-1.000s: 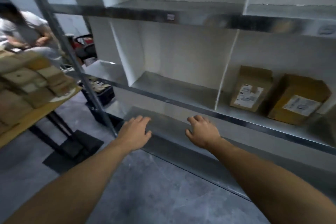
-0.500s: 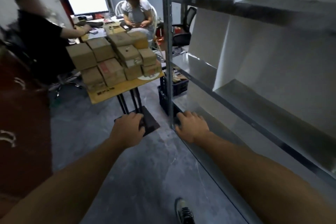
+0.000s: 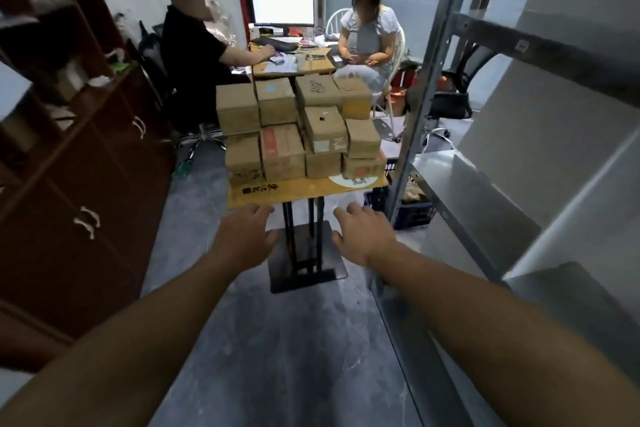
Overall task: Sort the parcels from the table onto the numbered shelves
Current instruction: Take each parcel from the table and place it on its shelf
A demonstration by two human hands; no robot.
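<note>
Several brown cardboard parcels (image 3: 282, 149) are stacked in two layers on a small wooden table (image 3: 277, 191) straight ahead. My left hand (image 3: 244, 237) and my right hand (image 3: 363, 236) reach forward, palms down, just short of the table's front edge. Both hold nothing and their fingers are relaxed. The metal shelves (image 3: 474, 184) stand along my right side, with bare shelf boards in view.
A dark wooden cabinet (image 3: 79, 184) lines the left. Two people sit at a desk with a monitor (image 3: 282, 3) behind the table. A dark crate (image 3: 408, 208) sits on the floor by the shelf post. The table's black base plate (image 3: 304, 260) lies on grey floor.
My view has swung left from the shelves to the parcel table. The table now lies straight ahead and closer. Both hands stay empty and stretched forward.
</note>
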